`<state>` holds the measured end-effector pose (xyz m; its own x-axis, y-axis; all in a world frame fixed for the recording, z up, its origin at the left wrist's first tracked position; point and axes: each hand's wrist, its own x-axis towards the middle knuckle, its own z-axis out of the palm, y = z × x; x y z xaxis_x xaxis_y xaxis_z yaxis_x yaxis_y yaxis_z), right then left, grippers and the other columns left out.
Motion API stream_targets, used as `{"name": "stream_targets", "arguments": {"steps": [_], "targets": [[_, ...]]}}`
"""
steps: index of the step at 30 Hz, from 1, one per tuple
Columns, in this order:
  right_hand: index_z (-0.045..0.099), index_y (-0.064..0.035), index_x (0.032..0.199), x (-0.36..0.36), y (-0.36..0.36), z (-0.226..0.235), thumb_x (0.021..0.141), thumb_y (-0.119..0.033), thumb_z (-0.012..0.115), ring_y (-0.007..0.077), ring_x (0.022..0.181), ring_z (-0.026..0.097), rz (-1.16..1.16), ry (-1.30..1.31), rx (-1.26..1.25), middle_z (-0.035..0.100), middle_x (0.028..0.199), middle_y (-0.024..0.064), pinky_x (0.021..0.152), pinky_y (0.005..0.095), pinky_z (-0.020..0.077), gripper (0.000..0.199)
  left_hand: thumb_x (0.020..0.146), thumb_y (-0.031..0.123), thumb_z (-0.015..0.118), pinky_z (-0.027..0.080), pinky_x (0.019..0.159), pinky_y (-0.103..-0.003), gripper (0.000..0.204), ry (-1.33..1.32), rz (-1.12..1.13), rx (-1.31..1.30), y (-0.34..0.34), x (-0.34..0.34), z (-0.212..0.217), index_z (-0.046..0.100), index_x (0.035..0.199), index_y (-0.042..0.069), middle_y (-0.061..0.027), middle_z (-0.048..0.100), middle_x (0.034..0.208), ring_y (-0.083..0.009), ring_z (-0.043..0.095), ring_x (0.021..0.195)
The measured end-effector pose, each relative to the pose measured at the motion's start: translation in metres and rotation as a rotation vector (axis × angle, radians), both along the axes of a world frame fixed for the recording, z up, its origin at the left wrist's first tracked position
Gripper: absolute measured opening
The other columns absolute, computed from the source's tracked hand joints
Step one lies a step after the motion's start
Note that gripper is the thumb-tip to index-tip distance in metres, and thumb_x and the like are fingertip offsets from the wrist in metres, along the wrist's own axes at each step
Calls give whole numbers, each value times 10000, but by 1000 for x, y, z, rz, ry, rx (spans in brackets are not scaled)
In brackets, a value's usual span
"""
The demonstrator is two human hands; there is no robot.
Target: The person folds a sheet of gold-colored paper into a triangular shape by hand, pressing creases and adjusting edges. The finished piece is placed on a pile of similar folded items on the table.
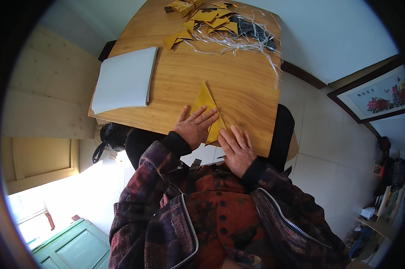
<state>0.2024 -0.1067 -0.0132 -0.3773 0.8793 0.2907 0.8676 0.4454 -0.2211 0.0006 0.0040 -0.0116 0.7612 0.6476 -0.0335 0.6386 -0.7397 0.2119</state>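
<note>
From the head view, a wooden table (238, 85) stands on a pale tiled floor (328, 134), with a stack of white sheets (124, 78) at its left, and folded yellow pieces (202, 20) and a tangle of pale string (243, 40) at its far end. At the near edge lies a yellow paper triangle (205, 101), its tip pointing far and its long axis running near to far. The left hand (194, 127) presses flat on its near left part with fingers spread, and the right hand (237, 150) lies flat and open, fingers spread, on its near right corner, gripping nothing.
</note>
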Motion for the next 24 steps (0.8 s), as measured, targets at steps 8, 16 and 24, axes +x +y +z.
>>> {"name": "stream_targets", "arguments": {"steps": [8, 16, 24], "targets": [[611, -32, 987, 28, 8, 22, 815, -56, 613, 348, 935, 581, -192, 448, -196, 609, 978, 129, 795, 425, 476, 173, 923, 187, 492, 137, 1147, -586, 572, -2, 1, -35, 1, -1, -5, 363, 1479, 205, 51, 301, 1565, -190, 261, 1451], [633, -52, 862, 15, 44, 22, 863, -163, 622, 343, 695, 646, -289, 495, -516, 664, 742, 145, 611, 430, 483, 112, 923, 176, 494, 141, 1142, -592, 560, -37, -1, -54, 2, -2, -3, 375, 1469, 199, 45, 306, 1562, -201, 266, 1449], [627, -25, 787, 13, 62, 21, 852, -196, 642, 362, 673, 642, -265, 308, -566, 656, 710, 173, 596, 455, 479, 184, 921, 173, 497, 125, 1145, -589, 559, -56, 2, -72, 1, -2, -1, 380, 1467, 193, 41, 312, 1560, -202, 272, 1447]]}}
